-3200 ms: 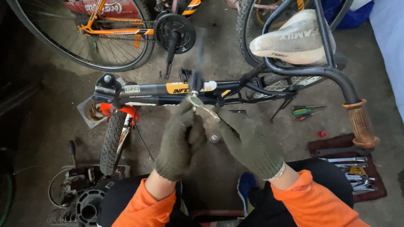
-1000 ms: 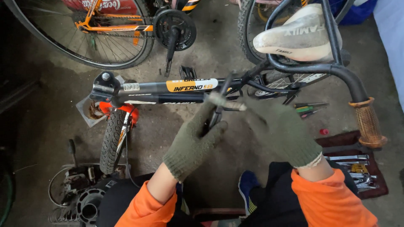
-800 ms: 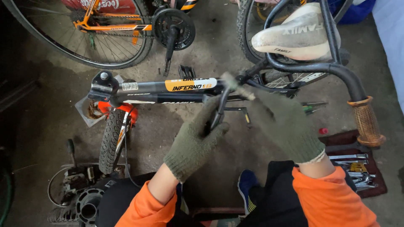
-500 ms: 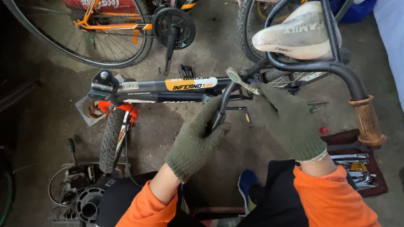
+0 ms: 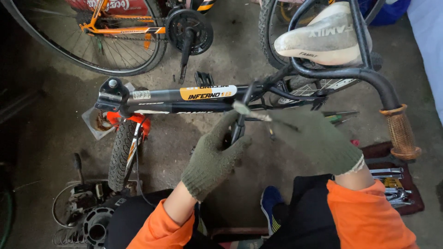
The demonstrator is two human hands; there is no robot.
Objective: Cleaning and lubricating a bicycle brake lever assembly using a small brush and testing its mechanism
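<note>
A small black children's bicycle [image 5: 184, 99] lies across the concrete floor [image 5: 46, 115], its top tube running left to right, the stem end at the left and the white saddle [image 5: 323, 39] up at the right. All places here are told from that top tube.

Just below its right half, the left hand [image 5: 214, 159], in an olive knit glove, is curled around a thin dark rod or lever [image 5: 240, 124] that hangs down from the tube, its long axis nearly upright. The right hand [image 5: 318, 143], gloved the same, is motion-blurred; it seems to pinch a small pale slender tool [image 5: 249, 111] pointing left toward the tube, but I cannot tell how firmly it is closed.

The frame looks rigid steel, heavy enough to stay put when pushed; the tube itself is the sound place to grip. The thin rod is stiff but slim, and knit gloves may slip on it.

Above the tube stands 1 orange bicycle [image 5: 120, 32]; below right lies a tray of wrenches [image 5: 392, 184]; at the lower left, loose parts [image 5: 87, 216].
</note>
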